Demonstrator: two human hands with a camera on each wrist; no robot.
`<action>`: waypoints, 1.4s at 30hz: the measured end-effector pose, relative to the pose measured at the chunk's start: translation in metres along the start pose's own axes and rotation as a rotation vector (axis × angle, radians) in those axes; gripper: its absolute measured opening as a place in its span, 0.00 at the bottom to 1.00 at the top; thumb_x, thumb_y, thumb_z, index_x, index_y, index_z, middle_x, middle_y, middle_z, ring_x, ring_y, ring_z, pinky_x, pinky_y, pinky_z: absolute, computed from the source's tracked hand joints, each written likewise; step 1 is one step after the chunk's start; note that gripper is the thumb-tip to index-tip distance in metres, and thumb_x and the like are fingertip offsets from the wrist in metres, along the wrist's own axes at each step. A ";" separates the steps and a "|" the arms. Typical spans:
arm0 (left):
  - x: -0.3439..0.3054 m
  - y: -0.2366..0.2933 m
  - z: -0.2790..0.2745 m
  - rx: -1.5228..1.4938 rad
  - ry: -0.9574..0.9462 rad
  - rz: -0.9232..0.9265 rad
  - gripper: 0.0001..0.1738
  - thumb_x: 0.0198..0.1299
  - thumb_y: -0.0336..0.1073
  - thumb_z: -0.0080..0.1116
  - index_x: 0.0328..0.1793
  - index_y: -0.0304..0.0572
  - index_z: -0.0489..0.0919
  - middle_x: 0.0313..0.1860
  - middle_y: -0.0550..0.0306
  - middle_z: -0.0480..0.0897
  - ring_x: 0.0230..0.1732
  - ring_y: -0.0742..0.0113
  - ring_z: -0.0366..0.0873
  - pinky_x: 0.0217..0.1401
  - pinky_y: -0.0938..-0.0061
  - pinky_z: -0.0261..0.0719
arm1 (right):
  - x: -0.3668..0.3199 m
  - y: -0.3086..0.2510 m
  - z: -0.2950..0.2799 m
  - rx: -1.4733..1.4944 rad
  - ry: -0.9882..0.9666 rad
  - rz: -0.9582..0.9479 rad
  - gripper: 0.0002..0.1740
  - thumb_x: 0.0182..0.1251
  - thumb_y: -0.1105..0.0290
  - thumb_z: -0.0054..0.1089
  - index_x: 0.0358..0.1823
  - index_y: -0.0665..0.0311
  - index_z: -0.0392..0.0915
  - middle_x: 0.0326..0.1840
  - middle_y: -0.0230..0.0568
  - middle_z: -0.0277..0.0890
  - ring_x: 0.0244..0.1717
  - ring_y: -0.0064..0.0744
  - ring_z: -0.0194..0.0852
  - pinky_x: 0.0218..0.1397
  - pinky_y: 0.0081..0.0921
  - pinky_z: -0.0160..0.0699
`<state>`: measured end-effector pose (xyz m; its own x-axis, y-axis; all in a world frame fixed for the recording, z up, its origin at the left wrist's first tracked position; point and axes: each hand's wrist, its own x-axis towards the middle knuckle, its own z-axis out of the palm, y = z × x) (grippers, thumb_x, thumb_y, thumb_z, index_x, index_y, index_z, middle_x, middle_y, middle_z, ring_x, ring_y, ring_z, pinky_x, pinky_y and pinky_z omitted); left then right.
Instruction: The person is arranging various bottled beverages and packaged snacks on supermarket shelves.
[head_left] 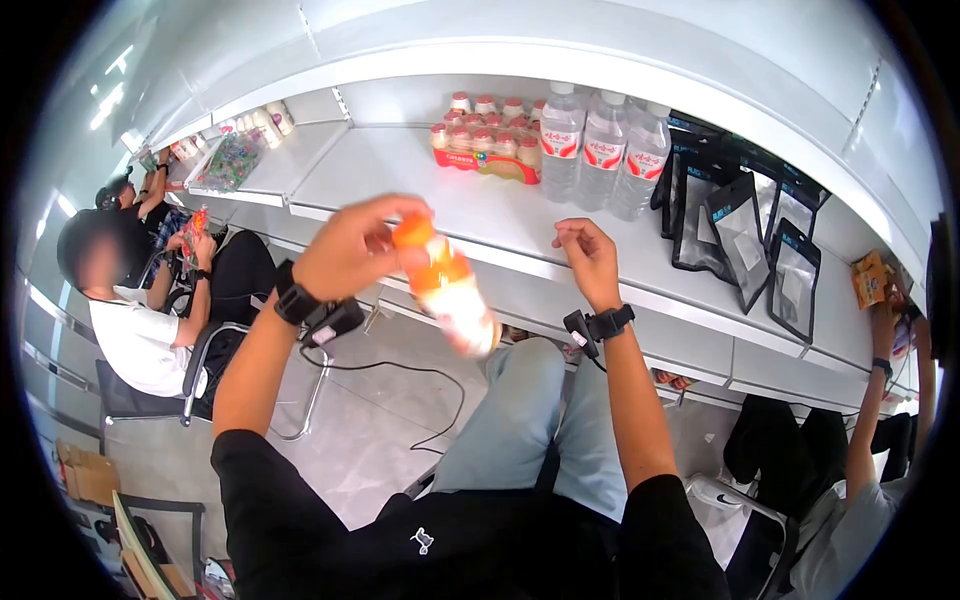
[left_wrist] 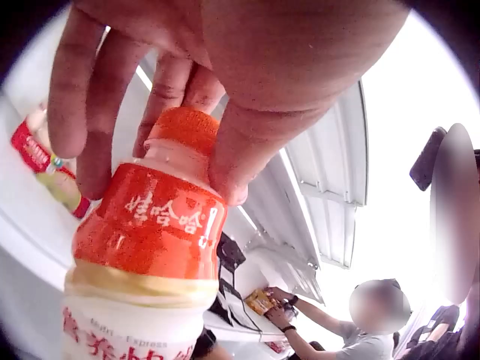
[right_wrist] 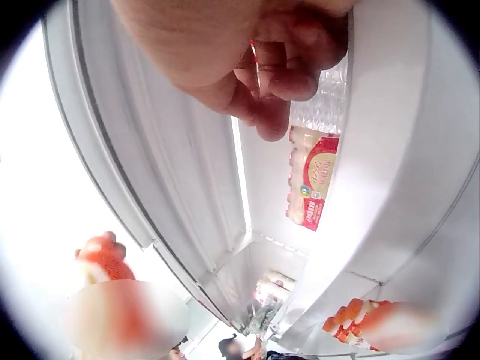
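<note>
My left hand [head_left: 350, 250] grips a drink bottle [head_left: 450, 300] by its orange cap and neck. In the left wrist view, thumb and fingers wrap the neck of the bottle [left_wrist: 150, 232], which has an orange-red upper label over a white lower part. The bottle hangs tilted in front of the shelf edge, above my lap. My right hand [head_left: 590, 262] hovers at the front edge of the shelf, fingers loosely curled and holding nothing. Beyond it stand three clear water bottles [head_left: 602, 150] with red and white labels.
A pack of small red-capped bottles [head_left: 487, 145] sits on the white shelf [head_left: 380, 180], left of the water bottles. Black clear-window pouches [head_left: 740, 235] lie to the right. A seated person [head_left: 150, 330] is at left; another person's arm [head_left: 865, 410] reaches the shelf at right.
</note>
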<state>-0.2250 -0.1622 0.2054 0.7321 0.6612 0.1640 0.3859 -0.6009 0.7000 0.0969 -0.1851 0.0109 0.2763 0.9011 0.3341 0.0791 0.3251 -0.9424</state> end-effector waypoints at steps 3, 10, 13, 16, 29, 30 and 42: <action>0.030 0.003 0.005 -0.082 0.156 -0.004 0.24 0.63 0.34 0.68 0.64 0.40 0.76 0.58 0.58 0.81 0.49 0.74 0.82 0.46 0.79 0.80 | -0.002 0.005 -0.001 0.010 -0.006 -0.024 0.08 0.74 0.73 0.56 0.49 0.66 0.81 0.35 0.34 0.83 0.37 0.17 0.81 0.38 0.17 0.72; 0.120 -0.054 0.027 0.186 0.408 0.208 0.27 0.65 0.39 0.68 0.68 0.43 0.75 0.57 0.54 0.84 0.49 0.65 0.83 0.47 0.73 0.83 | -0.001 0.004 0.001 -0.063 0.027 -0.070 0.09 0.70 0.74 0.56 0.46 0.65 0.83 0.32 0.34 0.85 0.31 0.16 0.78 0.35 0.17 0.73; 0.148 -0.078 0.028 0.029 0.454 0.142 0.25 0.64 0.39 0.68 0.66 0.43 0.76 0.56 0.51 0.84 0.48 0.62 0.84 0.52 0.71 0.83 | -0.001 0.001 0.002 -0.090 0.026 -0.068 0.10 0.67 0.75 0.57 0.46 0.65 0.84 0.32 0.34 0.85 0.29 0.16 0.77 0.35 0.18 0.73; 0.161 -0.125 0.043 -0.101 0.351 0.176 0.27 0.64 0.40 0.68 0.67 0.41 0.76 0.59 0.52 0.83 0.58 0.64 0.80 0.61 0.68 0.79 | -0.002 -0.005 0.003 -0.161 0.005 -0.044 0.11 0.68 0.74 0.58 0.48 0.64 0.84 0.31 0.34 0.85 0.28 0.17 0.77 0.34 0.19 0.74; 0.161 -0.168 0.139 -0.309 0.371 -0.008 0.33 0.60 0.35 0.71 0.70 0.38 0.71 0.60 0.54 0.82 0.55 0.64 0.82 0.59 0.67 0.79 | 0.053 0.031 0.027 -0.205 -0.168 -0.102 0.35 0.67 0.70 0.65 0.75 0.60 0.66 0.68 0.53 0.74 0.33 0.28 0.84 0.40 0.25 0.84; 0.164 -0.170 0.142 -0.319 0.411 0.066 0.34 0.58 0.37 0.73 0.69 0.39 0.72 0.59 0.54 0.82 0.52 0.64 0.82 0.57 0.68 0.80 | 0.055 0.031 0.028 -0.214 -0.160 -0.073 0.34 0.67 0.70 0.65 0.75 0.60 0.67 0.67 0.52 0.75 0.33 0.28 0.84 0.38 0.25 0.83; 0.051 -0.159 0.134 -0.295 0.436 0.064 0.07 0.70 0.31 0.59 0.48 0.34 0.82 0.39 0.61 0.83 0.40 0.75 0.79 0.46 0.77 0.78 | 0.045 0.000 0.008 0.167 -0.157 0.154 0.14 0.75 0.71 0.54 0.58 0.62 0.79 0.46 0.32 0.84 0.29 0.14 0.71 0.27 0.12 0.63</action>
<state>-0.1739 -0.0928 0.0091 0.4233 0.7906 0.4424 0.1278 -0.5355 0.8348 0.1016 -0.1422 0.0260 0.1201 0.9728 0.1983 -0.1152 0.2120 -0.9705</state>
